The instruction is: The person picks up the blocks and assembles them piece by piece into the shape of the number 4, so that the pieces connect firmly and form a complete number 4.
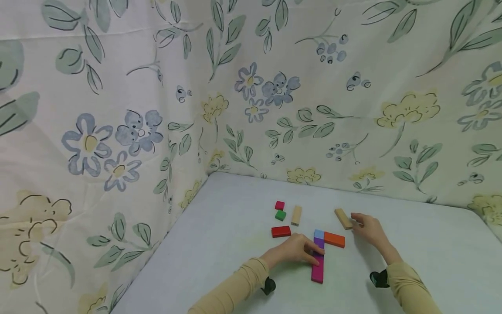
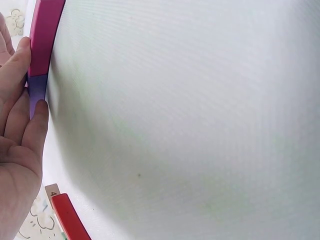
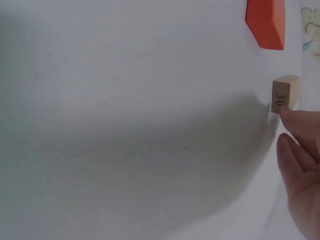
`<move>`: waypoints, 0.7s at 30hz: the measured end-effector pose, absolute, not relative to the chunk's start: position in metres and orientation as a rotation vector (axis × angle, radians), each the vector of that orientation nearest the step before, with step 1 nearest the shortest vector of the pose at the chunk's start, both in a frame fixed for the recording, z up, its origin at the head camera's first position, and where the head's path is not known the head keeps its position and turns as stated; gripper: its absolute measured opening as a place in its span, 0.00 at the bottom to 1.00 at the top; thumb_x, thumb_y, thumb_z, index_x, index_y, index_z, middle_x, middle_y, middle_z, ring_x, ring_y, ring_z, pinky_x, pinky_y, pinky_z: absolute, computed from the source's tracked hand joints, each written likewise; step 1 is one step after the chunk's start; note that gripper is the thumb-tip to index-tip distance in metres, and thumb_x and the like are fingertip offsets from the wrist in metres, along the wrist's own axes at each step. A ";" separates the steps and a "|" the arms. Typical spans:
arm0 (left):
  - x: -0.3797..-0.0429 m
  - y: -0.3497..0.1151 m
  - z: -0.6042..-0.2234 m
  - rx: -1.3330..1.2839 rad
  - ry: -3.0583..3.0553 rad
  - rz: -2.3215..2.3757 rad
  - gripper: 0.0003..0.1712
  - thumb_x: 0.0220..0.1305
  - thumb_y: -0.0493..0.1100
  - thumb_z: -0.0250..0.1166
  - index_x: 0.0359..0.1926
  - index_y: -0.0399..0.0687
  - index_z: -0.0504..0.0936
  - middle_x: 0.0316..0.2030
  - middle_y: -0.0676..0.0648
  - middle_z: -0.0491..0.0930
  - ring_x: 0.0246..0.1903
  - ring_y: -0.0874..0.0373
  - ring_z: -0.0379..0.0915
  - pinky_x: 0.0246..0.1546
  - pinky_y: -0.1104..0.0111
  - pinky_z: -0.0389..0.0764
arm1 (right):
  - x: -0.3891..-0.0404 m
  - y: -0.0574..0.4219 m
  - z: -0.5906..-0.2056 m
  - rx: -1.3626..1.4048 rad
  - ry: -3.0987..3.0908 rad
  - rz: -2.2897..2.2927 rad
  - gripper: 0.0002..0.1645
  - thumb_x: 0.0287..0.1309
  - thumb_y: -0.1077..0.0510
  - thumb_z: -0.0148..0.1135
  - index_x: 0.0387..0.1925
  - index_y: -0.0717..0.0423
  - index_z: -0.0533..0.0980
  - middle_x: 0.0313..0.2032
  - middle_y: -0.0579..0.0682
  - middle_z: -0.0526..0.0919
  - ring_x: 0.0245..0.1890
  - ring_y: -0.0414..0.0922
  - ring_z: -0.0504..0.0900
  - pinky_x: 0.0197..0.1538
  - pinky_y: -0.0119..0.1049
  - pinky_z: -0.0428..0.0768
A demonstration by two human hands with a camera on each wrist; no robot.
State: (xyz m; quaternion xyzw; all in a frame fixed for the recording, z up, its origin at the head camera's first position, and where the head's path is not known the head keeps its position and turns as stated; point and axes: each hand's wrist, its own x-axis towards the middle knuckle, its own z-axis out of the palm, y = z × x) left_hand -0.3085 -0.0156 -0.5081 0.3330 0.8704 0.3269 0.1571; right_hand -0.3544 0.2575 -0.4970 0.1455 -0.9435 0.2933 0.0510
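Note:
In the head view my left hand (image 1: 296,249) bends its fingers over the purple block (image 1: 316,241), thumb near its joint with the magenta block (image 1: 317,274). The left wrist view has a fingertip covering part of the purple block's side. Those two form a column with a light blue block (image 1: 319,234) at the far end. An orange block (image 1: 335,239) extends rightward from it. My right hand (image 1: 370,230) is beside a plain wooden block (image 1: 343,218). In the right wrist view a fingertip touches this block's end, marked "30" (image 3: 280,95); the other fingers hang loosely bent.
Left of the column lies a red block (image 1: 280,231). Behind it are a green cube (image 1: 280,215), a pinkish-red cube (image 1: 279,205) and another wooden block (image 1: 296,215). The white table (image 1: 223,209) meets a floral curtain (image 1: 313,87) at the back and left.

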 end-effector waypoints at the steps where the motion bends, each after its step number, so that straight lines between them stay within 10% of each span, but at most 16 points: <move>1: -0.308 -0.016 -0.508 0.950 2.488 0.937 0.18 0.54 0.46 0.70 0.49 0.61 0.85 0.41 0.63 0.84 0.29 0.75 0.64 0.25 0.82 0.67 | -0.355 0.257 -0.498 0.442 -2.870 0.890 0.24 0.50 0.72 0.58 0.51 0.79 0.71 0.48 0.75 0.77 0.46 0.67 0.78 0.46 0.55 0.79; 21: -0.307 -0.016 -0.506 0.934 2.477 0.946 0.18 0.55 0.46 0.70 0.49 0.61 0.84 0.42 0.63 0.84 0.30 0.74 0.65 0.28 0.82 0.69 | -0.354 0.249 -0.500 0.416 -2.924 0.935 0.37 0.49 0.64 0.68 0.58 0.77 0.66 0.56 0.76 0.71 0.54 0.70 0.72 0.51 0.56 0.76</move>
